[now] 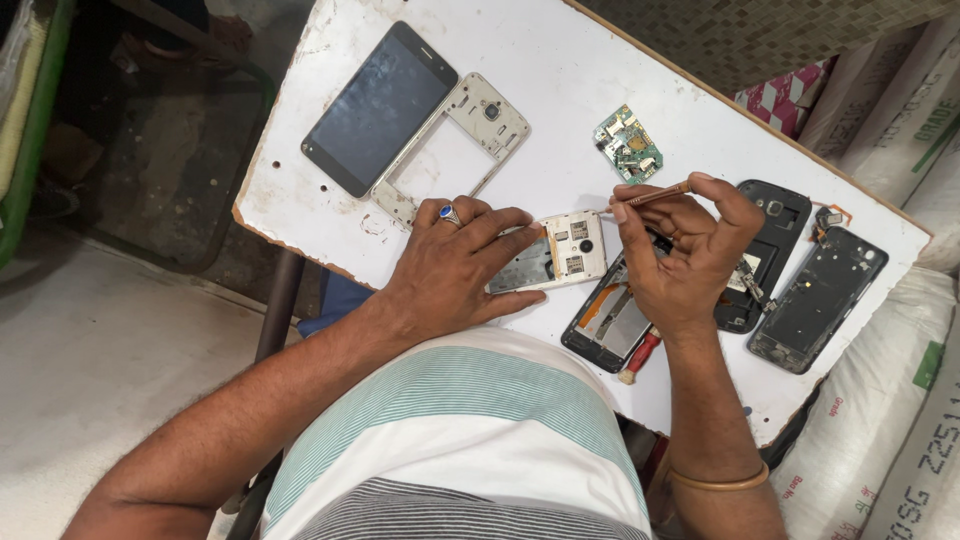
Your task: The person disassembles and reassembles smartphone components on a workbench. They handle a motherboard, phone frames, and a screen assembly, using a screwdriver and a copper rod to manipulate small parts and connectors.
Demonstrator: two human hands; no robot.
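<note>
My left hand [455, 262], with a blue-stone ring, presses down on an opened white phone body [560, 255] on the white table [560, 90]. My right hand [685, 255] pinches a thin copper-coloured tool [655, 194], its tip pointing left toward the top of the white phone body. Under my right hand lies an opened dark phone [610, 325] with a metal shield and orange flex showing. A red-handled tool [640, 358] sticks out beneath my right wrist.
A black phone screen [378, 108] and a silver mid-frame [455, 145] lie at the far left. A small green circuit board [627, 143] sits behind the tool. A black back cover [765, 250] and a dark phone frame [818, 300] lie at the right. White sacks [880, 420] stand beside the table.
</note>
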